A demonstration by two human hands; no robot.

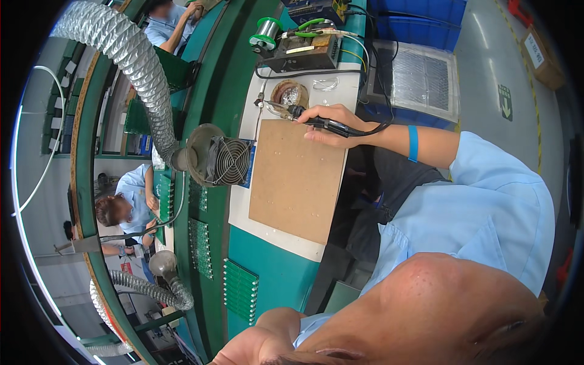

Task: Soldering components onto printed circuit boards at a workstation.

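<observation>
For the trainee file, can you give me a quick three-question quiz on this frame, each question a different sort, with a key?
1. Multiple choice: which of the person's hands holds the black-handled soldering iron?
A) left
B) right
C) both
2. True or false: the wire spool lies on the brown board.
3. Fill in: the forearm band is coloured ____.

Key:
1. B, the right hand.
2. False; the spool is apart from the board, beside the black box-shaped unit.
3. Blue.
</observation>
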